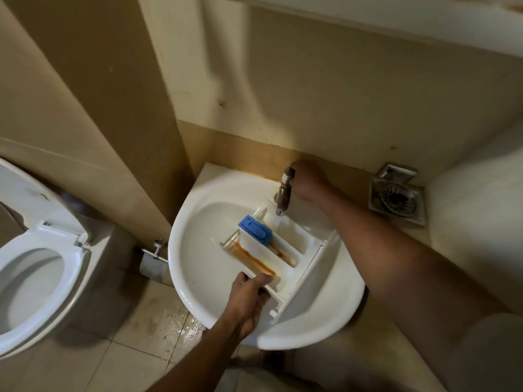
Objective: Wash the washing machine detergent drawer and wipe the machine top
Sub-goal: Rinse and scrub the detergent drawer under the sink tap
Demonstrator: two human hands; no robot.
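Note:
The white detergent drawer [285, 258] lies in the white sink [198, 222], its curved front panel hanging over the near rim. It has a blue softener cap [256, 229] and brown rust-coloured streaks along its dividers. My left hand [249, 298] grips the drawer's near left wall. My right hand [307, 179] is curled round the handle of the metal tap [284, 193] at the back of the sink. The tap's spout sits over the drawer's far end. I see no clear water stream.
A white toilet [34, 264] with raised lid stands at the left. A metal fitting [154, 260] is fixed to the wall beside the sink. A square floor drain [397, 195] lies at the right. Wet tiles [181, 326] show below the sink.

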